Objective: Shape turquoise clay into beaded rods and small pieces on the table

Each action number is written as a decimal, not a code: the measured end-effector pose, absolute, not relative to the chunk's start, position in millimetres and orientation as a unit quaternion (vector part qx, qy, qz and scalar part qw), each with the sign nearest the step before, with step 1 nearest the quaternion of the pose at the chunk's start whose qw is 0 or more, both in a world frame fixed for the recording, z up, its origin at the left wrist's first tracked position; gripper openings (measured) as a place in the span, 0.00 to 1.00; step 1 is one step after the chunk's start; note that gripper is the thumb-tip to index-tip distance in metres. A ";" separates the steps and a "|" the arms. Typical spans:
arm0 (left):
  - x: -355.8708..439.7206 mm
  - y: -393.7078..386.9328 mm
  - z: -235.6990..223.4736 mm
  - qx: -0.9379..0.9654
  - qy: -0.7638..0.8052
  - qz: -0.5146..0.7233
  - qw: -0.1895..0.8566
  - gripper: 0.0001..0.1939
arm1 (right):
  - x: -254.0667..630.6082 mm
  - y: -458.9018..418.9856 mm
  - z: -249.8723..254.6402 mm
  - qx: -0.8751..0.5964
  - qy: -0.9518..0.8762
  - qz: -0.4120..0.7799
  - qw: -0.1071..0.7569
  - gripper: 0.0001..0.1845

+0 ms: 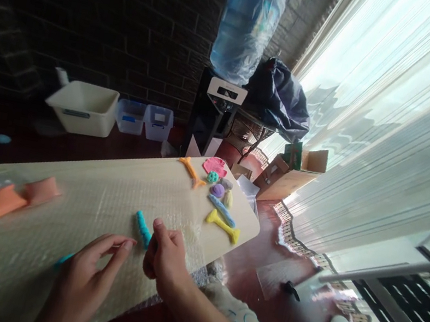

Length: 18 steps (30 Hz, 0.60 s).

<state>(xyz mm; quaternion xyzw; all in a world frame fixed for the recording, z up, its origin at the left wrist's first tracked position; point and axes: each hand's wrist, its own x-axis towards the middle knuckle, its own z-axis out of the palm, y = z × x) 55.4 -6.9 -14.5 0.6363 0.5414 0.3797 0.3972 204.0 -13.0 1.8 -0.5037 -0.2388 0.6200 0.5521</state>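
Observation:
My left hand (89,272) is over the near part of the table, thumb and forefinger tips brought together in a pinch. Whatever lies between them is too small to make out. To its right, my right hand (165,255) is closed with curled fingers and the thumb up; its inside is hidden. A teal roll (142,227), which looks like modelling clay with a ridged surface, lies just beyond and between both hands, its lower end partly covered by the right hand. Another teal piece (63,260) shows beside the left hand, mostly hidden by it.
Bubble wrap (107,203) covers much of the table. At the far right end lie an orange bone shape (192,172), a pink flat piece (215,165), a purple ball (217,190), a yellow bone shape (223,226) and others. Orange packets (0,201) lie left. Bins (94,112) and a water dispenser (211,110) stand behind.

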 end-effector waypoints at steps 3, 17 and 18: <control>54.6 -9.4 -8.2 0.631 0.539 0.376 0.412 0.24 | 203.9 -14.9 2.4 -0.502 -0.277 0.611 0.546 0.39; 55.0 -10.1 -12.8 0.561 0.527 0.368 0.521 0.27 | 204.8 -17.1 -5.8 -0.523 -0.331 0.589 0.520 0.39; 56.7 -11.1 -11.9 0.564 0.523 0.362 0.526 0.26 | 206.3 -17.9 -4.0 -0.526 -0.331 0.588 0.518 0.38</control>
